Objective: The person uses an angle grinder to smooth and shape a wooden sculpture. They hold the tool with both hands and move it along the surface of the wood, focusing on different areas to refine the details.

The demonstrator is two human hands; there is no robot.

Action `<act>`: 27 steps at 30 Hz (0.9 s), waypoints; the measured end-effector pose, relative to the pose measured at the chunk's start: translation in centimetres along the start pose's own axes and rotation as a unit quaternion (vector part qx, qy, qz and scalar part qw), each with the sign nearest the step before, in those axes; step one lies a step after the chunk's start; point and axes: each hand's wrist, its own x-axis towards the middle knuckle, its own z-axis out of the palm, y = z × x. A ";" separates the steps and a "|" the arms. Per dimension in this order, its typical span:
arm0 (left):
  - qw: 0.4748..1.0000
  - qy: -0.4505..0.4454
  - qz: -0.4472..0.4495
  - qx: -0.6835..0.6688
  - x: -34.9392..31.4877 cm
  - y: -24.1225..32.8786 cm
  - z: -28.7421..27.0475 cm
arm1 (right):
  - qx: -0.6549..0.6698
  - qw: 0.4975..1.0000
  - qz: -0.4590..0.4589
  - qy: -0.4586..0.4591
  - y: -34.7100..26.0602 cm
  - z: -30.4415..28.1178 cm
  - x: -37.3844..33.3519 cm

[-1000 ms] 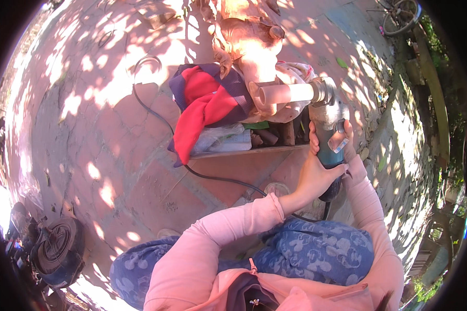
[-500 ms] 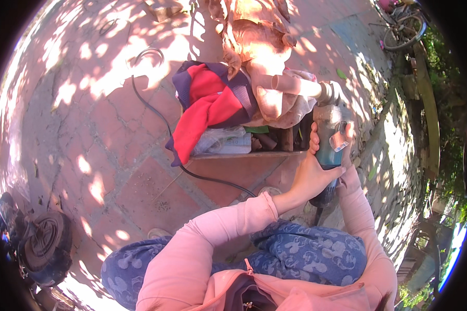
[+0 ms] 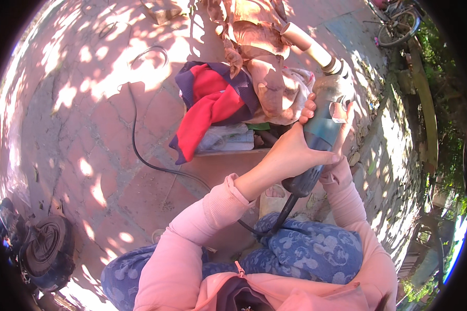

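Note:
A corded angle grinder (image 3: 318, 133) with a teal and black body and a grey metal head slants up and away in front of me. From its head a tan cylinder (image 3: 312, 47) sticks out toward the upper left. My left hand (image 3: 288, 155) wraps the body from the left, thumb across the near side and fingertips curled over the top. On the other side my right hand (image 3: 342, 140) grips it too, partly hidden behind the tool. A black cord (image 3: 284, 215) runs from the grinder's rear end down over my knee.
Ahead stands a box (image 3: 223, 161) holding a plastic bag and other items, with a red and navy cloth (image 3: 213, 114) and brown leathery pieces (image 3: 262, 59) draped over it. The cord crosses the tiled floor at left. A wheel (image 3: 45, 246) lies lower left; a bicycle (image 3: 399, 28) stands far right.
Both hands have drawn the grinder slightly left and tilted it, so its rear end swung left and nearer. The tan cylinder now points more up and away, off the draped pieces.

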 end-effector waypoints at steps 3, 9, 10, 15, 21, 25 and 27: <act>0.987 -0.041 -0.073 -0.135 -1.3 -0.5 -1.2 | 0.016 0.998 0.042 0.041 1.7 -1.0 -0.3; 0.932 -0.055 -0.174 -0.313 -2.2 1.2 -2.0 | -0.081 0.988 0.082 0.107 1.4 -0.6 0.8; 0.930 -0.057 -0.177 -0.317 -2.1 1.2 -1.9 | -0.093 0.986 0.089 0.107 1.2 -0.4 1.0; 0.930 -0.053 -0.181 -0.317 -1.8 1.6 -1.5 | -0.087 0.986 0.097 0.104 0.1 -0.5 0.9; 0.952 -0.072 -0.188 -0.229 0.4 1.4 -3.8 | -0.044 0.996 0.051 0.052 1.1 -1.4 2.8; 0.959 -0.076 -0.198 -0.189 1.0 1.3 -5.2 | 0.058 0.996 0.053 0.030 2.5 -1.9 3.2; 0.958 -0.075 -0.209 -0.182 0.9 1.9 -5.9 | 0.056 0.997 0.035 0.032 2.9 -1.7 3.5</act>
